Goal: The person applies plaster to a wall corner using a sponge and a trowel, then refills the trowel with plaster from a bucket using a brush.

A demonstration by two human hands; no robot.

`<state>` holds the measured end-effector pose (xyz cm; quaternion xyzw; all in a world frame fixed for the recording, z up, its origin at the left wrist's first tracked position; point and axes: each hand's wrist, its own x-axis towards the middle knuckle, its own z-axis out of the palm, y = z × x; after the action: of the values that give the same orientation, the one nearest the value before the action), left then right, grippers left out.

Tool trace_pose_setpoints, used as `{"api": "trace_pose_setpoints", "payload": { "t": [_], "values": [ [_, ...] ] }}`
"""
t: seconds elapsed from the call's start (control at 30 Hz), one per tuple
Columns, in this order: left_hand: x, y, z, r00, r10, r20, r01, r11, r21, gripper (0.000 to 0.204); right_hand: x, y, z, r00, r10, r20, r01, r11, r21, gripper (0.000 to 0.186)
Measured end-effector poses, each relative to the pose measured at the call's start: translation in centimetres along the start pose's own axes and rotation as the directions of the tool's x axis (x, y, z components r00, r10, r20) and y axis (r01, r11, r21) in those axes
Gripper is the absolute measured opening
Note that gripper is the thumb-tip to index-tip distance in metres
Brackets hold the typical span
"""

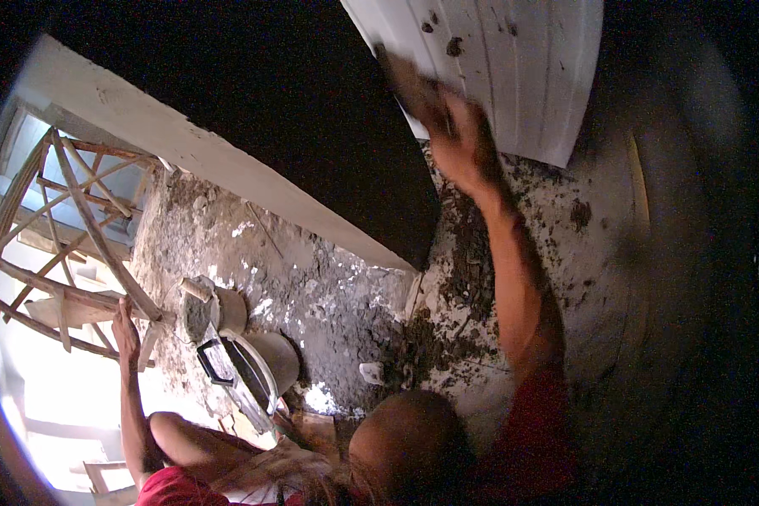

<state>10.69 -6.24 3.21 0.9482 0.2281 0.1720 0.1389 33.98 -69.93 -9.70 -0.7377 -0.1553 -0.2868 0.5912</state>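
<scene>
At the upper middle, my right hand (pixel 464 152) is closed around a blurred, flat brownish tool (pixel 415 88) that looks like a plastering trowel. Motion smears it, so its exact kind is unclear. It is beside the dark wall face (pixel 312 126), overlapping the edge of a white ribbed sheet (pixel 527 84) in the picture. Dark clumps of mortar (pixel 454 46) lie on that sheet. Far to the left, my left hand (pixel 126 333) grips a rail of a rough wooden pole frame (pixel 93 211). A pale board (pixel 59 316) is part of it, close to my fingers.
Below stand two buckets, a smaller one (pixel 232 309) and a larger one (pixel 285 363), with a long metal-edged tool (pixel 236 379) lying across. Mortar splashes and rubble cover the ground (pixel 337 295). A pale wall edge (pixel 228 160) runs diagonally. My bent knee (pixel 409 434) is at the lower middle.
</scene>
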Motion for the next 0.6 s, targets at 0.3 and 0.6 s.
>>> {"api": "trace_pose_setpoints", "payload": {
  "t": [0.3,0.6],
  "values": [
    [1.6,-2.8,0.2,0.991,0.016,-0.130,-0.011,0.999,0.036,0.069,4.4,-1.9,-4.1,0.993,-0.040,-0.114,0.035,0.999,-0.039,0.039],
    [0.2,-1.3,-0.4,0.985,0.161,-0.059,-0.141,0.955,0.261,0.049,-7.7,2.5,0.7,0.991,0.129,0.045,-0.133,0.984,0.118,0.038]
  ]
}}
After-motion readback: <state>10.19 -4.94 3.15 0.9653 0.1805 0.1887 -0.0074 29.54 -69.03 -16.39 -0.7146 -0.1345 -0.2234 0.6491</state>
